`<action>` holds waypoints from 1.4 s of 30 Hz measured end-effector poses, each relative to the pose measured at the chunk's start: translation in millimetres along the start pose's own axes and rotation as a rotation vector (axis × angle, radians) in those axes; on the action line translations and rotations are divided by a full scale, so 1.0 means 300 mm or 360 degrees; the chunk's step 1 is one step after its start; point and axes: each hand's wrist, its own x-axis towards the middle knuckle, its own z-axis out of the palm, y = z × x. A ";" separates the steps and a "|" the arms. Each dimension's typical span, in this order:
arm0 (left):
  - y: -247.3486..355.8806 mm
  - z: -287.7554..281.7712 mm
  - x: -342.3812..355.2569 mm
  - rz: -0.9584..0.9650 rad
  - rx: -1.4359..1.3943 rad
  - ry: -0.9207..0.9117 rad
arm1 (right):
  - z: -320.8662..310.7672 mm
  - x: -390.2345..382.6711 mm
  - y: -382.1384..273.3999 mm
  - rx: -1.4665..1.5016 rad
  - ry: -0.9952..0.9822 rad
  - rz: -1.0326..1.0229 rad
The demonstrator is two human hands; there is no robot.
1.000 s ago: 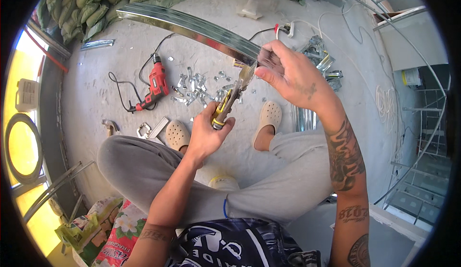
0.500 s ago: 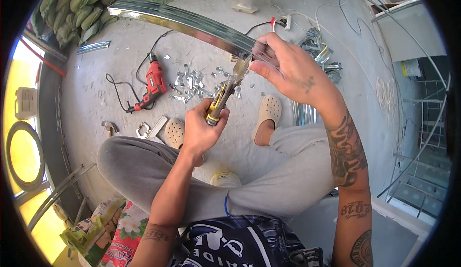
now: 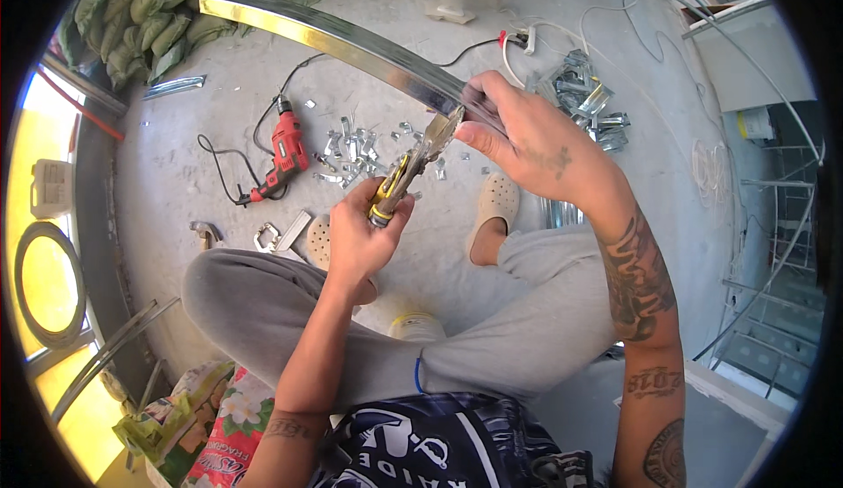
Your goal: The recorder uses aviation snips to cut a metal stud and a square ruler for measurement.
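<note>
My left hand (image 3: 362,240) is closed around the handles of a pair of metal snips (image 3: 423,152) with yellow and dark grips. Its jaws meet the near end of a long, shiny metal channel (image 3: 351,53), beside my right thumb; whether they bite into the metal cannot be made out. My right hand (image 3: 540,145) grips that same end, fingers curled over it and thumb beneath. From there the channel stretches up and away to the far left, held off the floor. Small metal offcuts (image 3: 356,147) lie scattered on the floor below the snips.
A red corded drill (image 3: 285,150) lies left of the offcuts, near a hammer (image 3: 206,233) and a metal clamp (image 3: 285,231). More metal pieces (image 3: 580,88) are heaped at right. Green sandbags (image 3: 140,22) are piled far left. Cables cross the floor beyond.
The channel has rolled slightly, so more of its bright, reflective side faces me. The snips' jaws are slightly nearer my right thumb. Both hands keep their holds.
</note>
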 end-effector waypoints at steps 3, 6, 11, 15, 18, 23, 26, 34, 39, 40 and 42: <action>-0.008 0.011 -0.007 0.0082 -0.0085 0.0089 | 0.018 0.004 0.008 -0.0088 0.0007 -0.0019; -0.013 0.003 -0.002 0.0054 -0.0027 0.0000 | 0.027 -0.003 0.009 -0.0152 0.0022 -0.0044; -0.024 -0.020 0.016 -0.0005 0.0157 -0.0092 | 0.032 -0.004 0.014 -0.0174 0.0051 -0.0005; -0.029 -0.011 0.017 0.0014 0.0275 -0.0044 | 0.038 -0.005 0.028 -0.0251 0.0028 0.0056; -0.034 0.001 0.016 0.0150 0.0240 0.0057 | 0.039 -0.010 0.025 -0.0263 0.0056 0.0079; -0.050 0.003 0.025 0.0150 0.0346 0.0101 | 0.052 -0.014 0.026 -0.0234 0.0075 0.0113; -0.047 0.015 0.034 0.0166 0.0336 0.0087 | 0.055 -0.022 0.048 -0.0250 0.0097 0.0146; -0.110 0.044 0.058 0.0048 0.0042 -0.0159 | -0.192 -0.073 0.179 -0.0234 0.0474 0.0348; -0.197 0.052 0.065 -0.0516 -0.0443 -0.0438 | -0.244 -0.326 0.440 -0.0246 0.0712 0.0893; -0.201 0.053 0.068 -0.0572 -0.0525 -0.0458 | -0.178 -0.395 0.525 -0.0133 0.0718 0.1005; -0.178 0.073 0.072 -0.0666 -0.0617 -0.0509 | 0.066 -0.589 0.803 0.0009 0.0789 0.1095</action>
